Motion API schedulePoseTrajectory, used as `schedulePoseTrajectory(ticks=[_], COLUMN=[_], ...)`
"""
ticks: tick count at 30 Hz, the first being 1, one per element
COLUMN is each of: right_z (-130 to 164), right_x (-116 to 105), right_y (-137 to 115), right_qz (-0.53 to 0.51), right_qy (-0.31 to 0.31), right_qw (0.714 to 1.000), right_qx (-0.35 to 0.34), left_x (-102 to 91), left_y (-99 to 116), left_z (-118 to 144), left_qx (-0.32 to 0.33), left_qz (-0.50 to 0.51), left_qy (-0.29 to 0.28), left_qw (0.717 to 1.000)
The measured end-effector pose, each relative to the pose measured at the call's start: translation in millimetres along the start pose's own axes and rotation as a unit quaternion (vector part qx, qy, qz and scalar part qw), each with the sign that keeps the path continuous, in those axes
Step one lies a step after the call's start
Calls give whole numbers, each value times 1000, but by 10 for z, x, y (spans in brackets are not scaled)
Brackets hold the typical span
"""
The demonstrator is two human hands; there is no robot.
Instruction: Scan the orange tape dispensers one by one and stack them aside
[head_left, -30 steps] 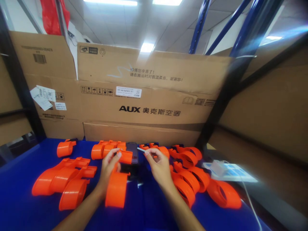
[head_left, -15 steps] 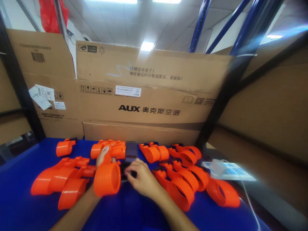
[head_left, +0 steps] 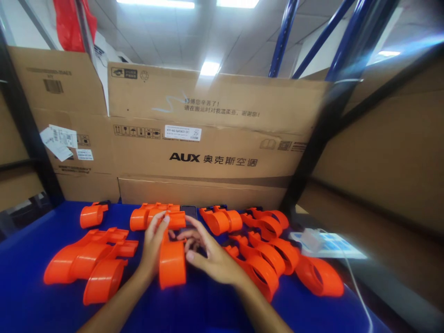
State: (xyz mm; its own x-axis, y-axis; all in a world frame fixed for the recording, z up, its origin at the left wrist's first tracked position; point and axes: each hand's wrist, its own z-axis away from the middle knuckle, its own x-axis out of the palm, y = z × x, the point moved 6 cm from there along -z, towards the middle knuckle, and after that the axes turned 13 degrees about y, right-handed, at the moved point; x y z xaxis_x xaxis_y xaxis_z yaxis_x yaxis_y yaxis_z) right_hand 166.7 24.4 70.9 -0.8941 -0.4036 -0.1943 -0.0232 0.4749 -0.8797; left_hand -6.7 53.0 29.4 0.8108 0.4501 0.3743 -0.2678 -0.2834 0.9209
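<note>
My left hand [head_left: 155, 238] is closed on the stem of an orange plastic part with a wide round ring [head_left: 172, 264], holding it above the blue table. My right hand [head_left: 204, 254] is on the other side of this part, its fingers bent and spread apart. Some of its fingertips come up against the part's edge; whether they press on it I cannot tell. Just behind the hands are similar orange ring parts [head_left: 139, 219], partly covered by my fingers. A dark phone-like slab [head_left: 189, 212] lies beyond my right fingers.
On the blue table [head_left: 138, 310], more orange ring parts [head_left: 74, 259] lie at the left. Several others at the right [head_left: 260, 273] have dark pieces on some ends. A white power strip [head_left: 333, 245] with a cable sits far right. Cardboard [head_left: 215, 185] walls off the back.
The held orange part has moved right and turned, so its ring opening no longer faces me. My right hand has gone from pinching a black piece beside it to spread fingers.
</note>
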Motion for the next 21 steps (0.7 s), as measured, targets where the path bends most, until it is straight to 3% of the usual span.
schedulePoseTrajectory(ticks=[7, 9, 11, 13, 16, 18, 21], right_z=[65, 49, 16, -16, -32, -26, -14], right_x=[101, 73, 1, -104, -232, -247, -190], right_y=[-47, -34, 7, 57, 103, 97, 58], right_qz=[-48, -34, -27, -29, -36, -40, -26], right_qy=[-51, -36, 4, 61, 121, 124, 98], right_qw=[998, 999, 999, 997, 991, 991, 995], right_qx=[7, 11, 21, 30, 30, 26, 25], left_x=[9, 11, 33, 102, 265, 312, 246], left_y=[-24, 12, 119, 277, 432, 479, 602], left_z=[12, 32, 91, 219, 498, 628, 650], left_qx=[32, 70, 153, 276, 441, 490, 505], left_qz=[-41, -68, -96, -145, -264, -330, -383], left_qy=[2, 1, -11, -55, -172, -218, -231], left_qw=[999, 995, 984, 949, 841, 777, 738])
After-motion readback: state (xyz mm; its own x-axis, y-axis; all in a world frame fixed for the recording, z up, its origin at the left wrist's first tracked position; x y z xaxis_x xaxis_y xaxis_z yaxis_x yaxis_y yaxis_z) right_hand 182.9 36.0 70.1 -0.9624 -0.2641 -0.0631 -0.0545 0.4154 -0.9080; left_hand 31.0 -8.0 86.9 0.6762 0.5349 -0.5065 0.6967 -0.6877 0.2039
